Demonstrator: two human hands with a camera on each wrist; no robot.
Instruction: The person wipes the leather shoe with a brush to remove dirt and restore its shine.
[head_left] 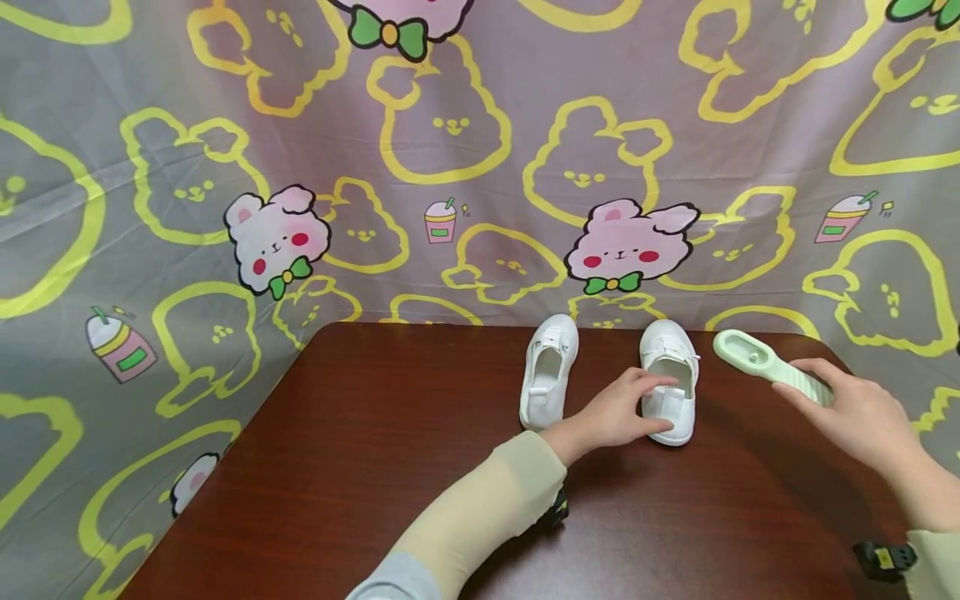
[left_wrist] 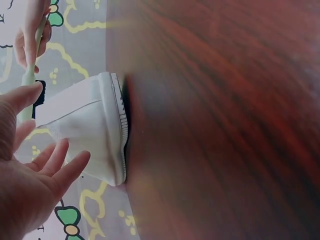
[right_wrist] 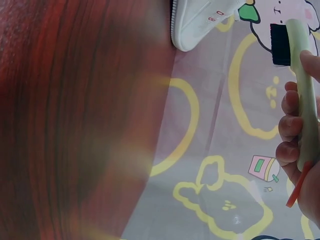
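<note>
A pair of white slip-on shoes lies on the table, toes toward the curtain. My left hand (head_left: pixel 626 408) reaches to the heel of the right-hand shoe (head_left: pixel 669 340), thumb and fingers spread apart. In the left wrist view those fingers overlap the side of this shoe (left_wrist: pixel 95 132) without curling round it. My right hand (head_left: pixel 862 408) grips the pale green handle of a brush (head_left: pixel 750 354), held up to the right of the shoes. Black bristles show on this brush (right_wrist: pixel 295 45) in the right wrist view. The other shoe (head_left: pixel 542 414) stands to the left.
Both shoes rest on a dark red-brown wooden table (head_left: pixel 375 433), near its far edge. A grey curtain (head_left: pixel 465 100) with yellow outlines and cartoon rabbits hangs behind it. A small orange-red strip (right_wrist: pixel 298 186) shows at the end of the brush handle.
</note>
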